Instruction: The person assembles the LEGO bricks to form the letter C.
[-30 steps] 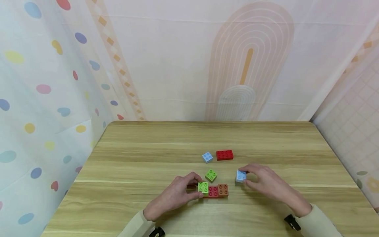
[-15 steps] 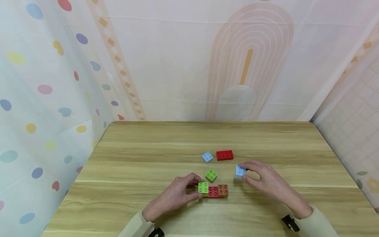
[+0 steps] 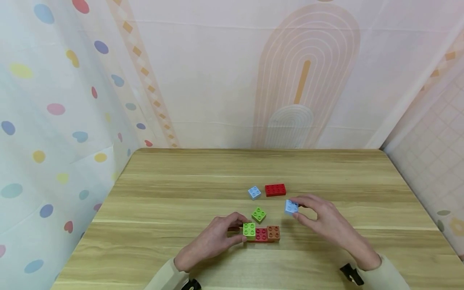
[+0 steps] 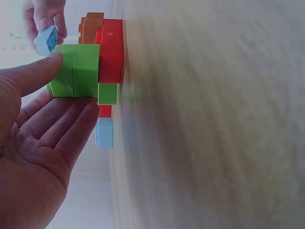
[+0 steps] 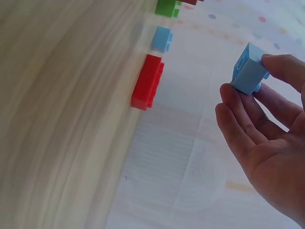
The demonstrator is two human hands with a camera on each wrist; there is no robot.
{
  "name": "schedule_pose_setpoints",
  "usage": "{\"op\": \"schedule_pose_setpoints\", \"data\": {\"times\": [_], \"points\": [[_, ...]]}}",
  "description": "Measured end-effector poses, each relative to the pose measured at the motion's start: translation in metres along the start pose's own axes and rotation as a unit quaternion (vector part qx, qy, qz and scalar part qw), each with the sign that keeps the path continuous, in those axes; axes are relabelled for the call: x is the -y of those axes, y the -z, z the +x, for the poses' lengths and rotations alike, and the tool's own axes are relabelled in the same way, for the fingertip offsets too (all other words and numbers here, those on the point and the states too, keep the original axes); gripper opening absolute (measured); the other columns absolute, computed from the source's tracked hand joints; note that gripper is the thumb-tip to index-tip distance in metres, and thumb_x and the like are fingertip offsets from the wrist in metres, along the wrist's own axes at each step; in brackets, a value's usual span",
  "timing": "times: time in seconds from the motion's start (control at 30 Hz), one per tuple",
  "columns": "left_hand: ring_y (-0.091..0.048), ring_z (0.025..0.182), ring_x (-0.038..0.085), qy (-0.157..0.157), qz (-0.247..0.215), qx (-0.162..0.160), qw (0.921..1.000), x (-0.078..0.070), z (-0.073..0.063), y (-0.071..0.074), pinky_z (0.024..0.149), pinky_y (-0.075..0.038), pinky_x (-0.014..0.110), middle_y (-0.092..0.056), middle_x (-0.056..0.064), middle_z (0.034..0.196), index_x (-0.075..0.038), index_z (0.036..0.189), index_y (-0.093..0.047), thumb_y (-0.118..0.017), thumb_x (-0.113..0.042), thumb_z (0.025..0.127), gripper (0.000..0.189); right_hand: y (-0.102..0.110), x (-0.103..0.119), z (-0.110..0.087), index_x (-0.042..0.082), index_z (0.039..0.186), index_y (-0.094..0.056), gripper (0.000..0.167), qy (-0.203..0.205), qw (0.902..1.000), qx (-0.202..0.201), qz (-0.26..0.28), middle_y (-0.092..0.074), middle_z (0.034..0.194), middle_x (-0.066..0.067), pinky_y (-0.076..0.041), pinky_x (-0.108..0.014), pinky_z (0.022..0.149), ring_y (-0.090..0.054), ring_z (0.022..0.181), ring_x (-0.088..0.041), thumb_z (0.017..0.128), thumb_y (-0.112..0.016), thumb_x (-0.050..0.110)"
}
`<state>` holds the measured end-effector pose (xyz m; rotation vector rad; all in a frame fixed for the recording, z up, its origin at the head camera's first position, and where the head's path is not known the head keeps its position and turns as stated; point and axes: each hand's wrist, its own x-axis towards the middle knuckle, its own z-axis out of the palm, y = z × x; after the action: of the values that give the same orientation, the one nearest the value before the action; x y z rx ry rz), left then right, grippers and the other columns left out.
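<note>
My left hand point(image 3: 215, 241) pinches a stack of two green toy bricks point(image 4: 76, 71) between thumb and fingers. That stack sits on one end of a red brick point(image 3: 261, 234), with an orange-brown brick point(image 3: 273, 233) on the other end. Off to the right, my right hand point(image 3: 322, 215) pinches a light blue brick point(image 5: 250, 71) between thumb and fingertips. The blue brick is held tilted above the table, its hollow underside partly showing in the right wrist view.
Behind the build, a loose green brick point(image 3: 259, 214) lies on the wooden table point(image 3: 163, 193). Farther back are another light blue brick point(image 3: 254, 192) and a longer red brick point(image 3: 275, 189). A patterned curtain point(image 3: 217, 80) hangs along the table's back edge.
My right hand has raised the light blue brick and carried it slightly left, tilting it on the way. The left hand and the build under it have stayed in place.
</note>
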<state>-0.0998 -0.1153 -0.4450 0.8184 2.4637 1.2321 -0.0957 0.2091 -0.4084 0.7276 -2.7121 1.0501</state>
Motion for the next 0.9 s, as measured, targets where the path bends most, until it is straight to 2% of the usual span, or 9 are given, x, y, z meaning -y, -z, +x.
{"op": "schedule_pose_setpoints", "data": {"times": [0.27, 0.53, 0.73, 0.9], "points": [[-0.068, 0.116, 0.021, 0.0, 0.004, -0.003, 1.0, 0.0, 0.0, 0.0, 0.099, -0.055, 0.03, -0.071, 0.009, 0.127, -0.01, 0.125, -0.063, -0.077, -0.014, 0.094, 0.034, -0.001, 0.009, 0.004, 0.007, 0.128, -0.071, 0.036, 0.019, 0.9998, -0.003, 0.007, -0.071, 0.125, -0.007, -0.062, -0.044, 0.085, -0.07, 0.104, -0.023, 0.094, -0.078, 0.013], [-0.069, 0.116, 0.021, 0.001, 0.006, -0.005, 1.0, 0.0, 0.0, 0.0, 0.099, -0.055, 0.03, -0.071, 0.009, 0.126, -0.01, 0.124, -0.064, -0.078, -0.013, 0.094, 0.034, -0.002, 0.017, 0.008, 0.009, 0.126, -0.072, 0.035, 0.056, 0.9983, -0.011, 0.012, -0.071, 0.122, -0.004, -0.062, -0.036, 0.083, -0.07, 0.101, -0.019, 0.092, -0.079, 0.01], [-0.068, 0.117, 0.023, -0.004, -0.001, -0.005, 1.0, 0.0, -0.002, -0.001, 0.1, -0.055, 0.03, -0.071, 0.01, 0.127, -0.009, 0.125, -0.063, -0.078, -0.012, 0.093, 0.035, -0.007, 0.02, 0.009, 0.005, 0.124, -0.072, 0.037, 0.093, 0.9954, -0.022, 0.011, -0.072, 0.12, -0.007, -0.063, -0.036, 0.082, -0.071, 0.1, -0.02, 0.088, -0.081, 0.005], [-0.069, 0.116, 0.022, -0.002, 0.0, -0.004, 1.0, 0.0, -0.002, -0.001, 0.099, -0.055, 0.029, -0.071, 0.01, 0.126, -0.009, 0.125, -0.063, -0.078, -0.013, 0.093, 0.035, -0.008, 0.024, 0.01, 0.004, 0.124, -0.072, 0.037, 0.096, 0.9951, -0.019, 0.012, -0.073, 0.12, -0.007, -0.063, -0.038, 0.082, -0.071, 0.101, -0.02, 0.088, -0.081, 0.006]]}}
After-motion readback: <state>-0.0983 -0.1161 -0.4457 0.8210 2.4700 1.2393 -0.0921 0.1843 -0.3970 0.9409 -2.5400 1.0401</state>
